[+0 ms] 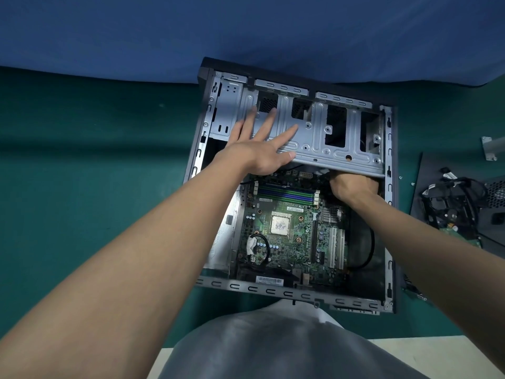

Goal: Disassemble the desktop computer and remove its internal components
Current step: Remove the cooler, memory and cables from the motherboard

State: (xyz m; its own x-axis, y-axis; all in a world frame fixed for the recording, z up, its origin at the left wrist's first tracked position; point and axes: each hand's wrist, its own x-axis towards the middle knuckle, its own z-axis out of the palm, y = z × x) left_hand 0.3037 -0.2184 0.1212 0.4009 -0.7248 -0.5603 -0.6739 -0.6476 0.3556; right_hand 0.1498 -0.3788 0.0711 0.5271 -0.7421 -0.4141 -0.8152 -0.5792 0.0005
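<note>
An open desktop case (389, 242) lies on its side on the green table. Inside it the green motherboard (289, 233) shows a bare CPU (279, 223) and RAM sticks (287, 193). A grey metal drive cage (336, 149) spans the far half of the case. My left hand (259, 143) lies flat on the cage, fingers spread, thumb hooked under its near edge. My right hand (354, 187) reaches under the cage's near right edge; its fingers are hidden there, so what they grip cannot be seen. A black cable (369, 250) curves along the case's right side.
To the right of the case lie a black side panel (426, 187), a heap of removed parts and black cables (459, 203), and a small metal bracket (490, 147). A blue cloth (246, 31) covers the far side. The table's near edge (410, 348) is close to my body.
</note>
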